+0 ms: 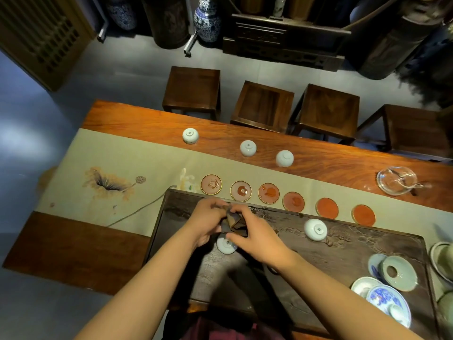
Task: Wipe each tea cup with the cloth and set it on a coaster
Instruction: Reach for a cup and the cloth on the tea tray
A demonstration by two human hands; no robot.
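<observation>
Over the dark carved wooden tea tray [355, 244], both hands meet around a crumpled brown cloth [232, 223]; the left hand [208, 220] has its fingers curled on the cloth's left side, and the right hand [255, 231] pinches it from the right; just under them a small white porcelain tea cup [226, 246] sits upside down, its foot ring facing up, and it looks to touch the left palm, though whether the hand actually bears on it is hard to tell from this angle.

As for progress, I judge that the work has barely begun; the six round coasters with gilt rims [269, 193], laid in a row along the beige painted table runner [117, 168] just beyond the tray's far edge, all stand bare, with no cup on any of them; three more inverted white cups [248, 148] wait in a loose line on the reddish wooden table [343, 163] past the runner, well apart from the coasters; a fifth inverted white cup [315, 229] rests on the tray to the right of the hands.

So five cups show against six coasters; if there is a sixth cup, it is not clearly in view; every cup remains to be wiped and set down, and the one under the hands seems the first in turn.
</observation>
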